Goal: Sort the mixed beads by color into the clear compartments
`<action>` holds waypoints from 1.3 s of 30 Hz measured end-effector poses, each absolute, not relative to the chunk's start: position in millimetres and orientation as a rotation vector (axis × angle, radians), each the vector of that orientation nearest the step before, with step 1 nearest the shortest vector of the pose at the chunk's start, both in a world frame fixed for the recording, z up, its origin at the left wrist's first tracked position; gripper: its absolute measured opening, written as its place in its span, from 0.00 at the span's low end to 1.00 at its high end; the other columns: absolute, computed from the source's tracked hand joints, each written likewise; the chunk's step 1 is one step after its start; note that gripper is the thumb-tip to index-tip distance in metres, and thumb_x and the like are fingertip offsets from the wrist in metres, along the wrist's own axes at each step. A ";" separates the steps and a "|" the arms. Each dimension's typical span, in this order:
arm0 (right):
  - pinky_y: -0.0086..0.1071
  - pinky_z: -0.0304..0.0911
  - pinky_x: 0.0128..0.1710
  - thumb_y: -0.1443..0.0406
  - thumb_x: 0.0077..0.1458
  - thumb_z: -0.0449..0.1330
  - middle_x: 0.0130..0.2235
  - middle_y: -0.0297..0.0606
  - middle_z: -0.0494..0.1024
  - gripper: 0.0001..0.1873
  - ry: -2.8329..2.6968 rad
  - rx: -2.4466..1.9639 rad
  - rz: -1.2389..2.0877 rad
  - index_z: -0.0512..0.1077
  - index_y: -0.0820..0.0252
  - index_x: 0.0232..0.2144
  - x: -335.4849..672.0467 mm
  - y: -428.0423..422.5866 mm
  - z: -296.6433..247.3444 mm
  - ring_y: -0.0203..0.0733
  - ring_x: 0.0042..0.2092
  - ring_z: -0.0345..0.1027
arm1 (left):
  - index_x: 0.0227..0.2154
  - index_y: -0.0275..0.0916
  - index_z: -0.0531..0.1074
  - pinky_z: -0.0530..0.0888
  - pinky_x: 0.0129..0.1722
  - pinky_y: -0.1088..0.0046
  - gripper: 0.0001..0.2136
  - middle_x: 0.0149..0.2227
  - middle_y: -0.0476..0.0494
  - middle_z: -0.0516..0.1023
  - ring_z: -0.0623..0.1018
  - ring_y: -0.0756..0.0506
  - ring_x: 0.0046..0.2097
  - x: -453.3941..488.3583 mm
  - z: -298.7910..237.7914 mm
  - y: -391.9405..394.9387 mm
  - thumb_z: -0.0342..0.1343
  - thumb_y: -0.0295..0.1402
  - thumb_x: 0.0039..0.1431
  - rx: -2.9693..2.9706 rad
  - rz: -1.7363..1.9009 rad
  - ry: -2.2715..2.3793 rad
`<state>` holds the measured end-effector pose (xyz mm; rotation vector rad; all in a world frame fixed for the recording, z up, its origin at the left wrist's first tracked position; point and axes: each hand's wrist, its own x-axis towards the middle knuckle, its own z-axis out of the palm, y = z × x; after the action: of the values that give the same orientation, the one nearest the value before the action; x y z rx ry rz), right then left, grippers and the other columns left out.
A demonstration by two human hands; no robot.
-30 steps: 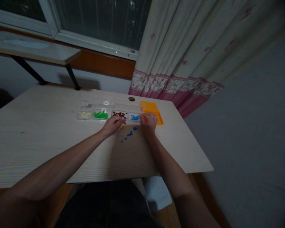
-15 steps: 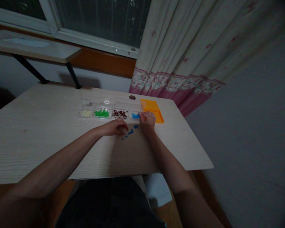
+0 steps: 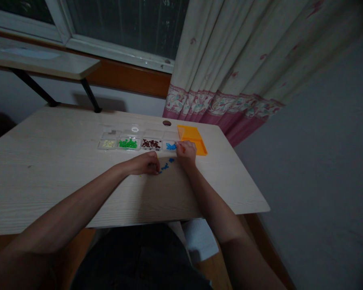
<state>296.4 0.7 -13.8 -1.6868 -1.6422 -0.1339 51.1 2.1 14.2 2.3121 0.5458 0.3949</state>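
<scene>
My left hand [image 3: 149, 163] rests low over the table, thumb and fingers pinched together at the lower end of a slanting row of small blue pieces [image 3: 165, 166]. What is between the fingertips is too small to make out. My right hand [image 3: 186, 153] is curled at the right side of a clear box of blue pieces [image 3: 170, 146], in front of an orange case [image 3: 202, 147]. Its fingers are closed, and their contents are hidden. Left of the blue box stand clear boxes with brown pieces [image 3: 151, 143], green pieces [image 3: 128, 143] and pale yellow pieces [image 3: 108, 143], lids open.
The boxes stand in a row on a pale wooden table [image 3: 63, 173]. A raised shelf [image 3: 78, 70] on black legs is at the back left. A floral curtain [image 3: 218, 92] hangs behind the right corner. A round hole [image 3: 167, 123] lies near the back edge.
My left hand has moved down to the lower end of the blue row, and its fingers have closed. The right hand stays by the blue box. The view has shifted slightly.
</scene>
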 end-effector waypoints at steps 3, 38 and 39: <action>0.37 0.55 0.47 0.58 0.62 0.55 0.40 0.41 0.79 0.15 -1.653 -1.691 -0.122 0.79 0.58 0.39 297.5 2.7 -15.3 0.44 0.44 0.64 | 0.32 0.38 0.78 0.67 0.40 0.73 0.09 0.37 0.44 0.68 0.70 0.46 0.40 53.3 7.7 3.6 0.61 0.39 0.55 2.352 0.513 0.588; 0.38 0.51 0.48 0.54 0.63 0.55 0.37 0.37 0.80 0.15 -2.113 -1.375 -0.116 0.79 0.52 0.39 244.2 -33.6 6.6 0.42 0.43 0.65 | 0.40 0.37 0.66 0.57 0.20 0.80 0.18 0.18 0.56 0.68 0.66 0.54 0.19 61.0 2.7 10.8 0.60 0.44 0.53 1.551 0.899 0.784; 0.37 0.51 0.47 0.53 0.62 0.56 0.37 0.37 0.80 0.15 -2.110 -1.367 -0.114 0.79 0.53 0.39 244.3 -33.4 6.4 0.42 0.43 0.65 | 0.40 0.37 0.66 0.57 0.20 0.80 0.18 0.19 0.56 0.69 0.66 0.54 0.19 60.8 2.5 10.7 0.60 0.44 0.53 1.564 0.890 0.782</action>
<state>244.3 -33.4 6.4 -1.3672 -2.1100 -0.1143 60.8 10.7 2.5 1.5644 0.7822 0.8898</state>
